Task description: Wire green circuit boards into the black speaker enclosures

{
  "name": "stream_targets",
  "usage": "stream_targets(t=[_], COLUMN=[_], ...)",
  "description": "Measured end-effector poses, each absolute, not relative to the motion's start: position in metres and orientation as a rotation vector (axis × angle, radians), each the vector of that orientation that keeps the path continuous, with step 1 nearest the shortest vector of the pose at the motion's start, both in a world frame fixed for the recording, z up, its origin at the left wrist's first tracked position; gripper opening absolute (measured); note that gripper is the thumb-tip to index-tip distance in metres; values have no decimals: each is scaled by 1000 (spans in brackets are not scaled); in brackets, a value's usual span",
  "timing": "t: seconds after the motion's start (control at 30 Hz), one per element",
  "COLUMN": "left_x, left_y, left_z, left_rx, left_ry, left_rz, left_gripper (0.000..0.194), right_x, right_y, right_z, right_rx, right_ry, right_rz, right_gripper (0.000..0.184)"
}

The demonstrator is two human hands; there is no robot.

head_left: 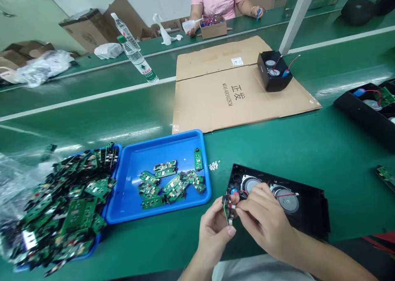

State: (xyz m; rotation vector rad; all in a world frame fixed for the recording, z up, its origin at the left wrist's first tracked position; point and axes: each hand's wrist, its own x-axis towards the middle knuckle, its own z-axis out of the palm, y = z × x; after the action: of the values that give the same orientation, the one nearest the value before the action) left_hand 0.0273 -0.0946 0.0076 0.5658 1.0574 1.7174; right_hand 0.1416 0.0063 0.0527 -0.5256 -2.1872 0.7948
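My left hand (212,229) grips a small green circuit board (227,210) upright by its edges. Against the board's face, my right hand (267,217) pinches a small white wire plug (232,206) between thumb and fingertips. I cannot tell whether the plug is seated in the board. Just behind both hands lies a black speaker box (312,209) with two round speakers inside, one of them the silver speaker (288,202). A blue cylindrical part (234,191) shows at the box's left end. My right hand and forearm cover part of the box.
A blue tray (131,213) with several circuit boards stands left, beside a heaped pile of boards (77,211). Tiny white pieces (213,166) lie by the tray. Flattened cardboard (203,104) carries another speaker box (276,81). A bottle (140,63) stands behind; a person (216,1) sits opposite.
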Motion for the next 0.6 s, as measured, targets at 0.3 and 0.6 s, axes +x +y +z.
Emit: stream_targets(t=[0.3,0.6], left_x=[25,27], left_y=[-95,-97], left_z=[10,3], left_rx=[580,540], left_ry=[1087,1095], left_rz=[1696,1678], left_gripper=[40,41], right_x=[143,144], right_y=[8,4], right_z=[53,49], right_rx=[-543,-563], right_ry=[-2193,-2170], right_rz=[787,783], right_gripper=[18,17])
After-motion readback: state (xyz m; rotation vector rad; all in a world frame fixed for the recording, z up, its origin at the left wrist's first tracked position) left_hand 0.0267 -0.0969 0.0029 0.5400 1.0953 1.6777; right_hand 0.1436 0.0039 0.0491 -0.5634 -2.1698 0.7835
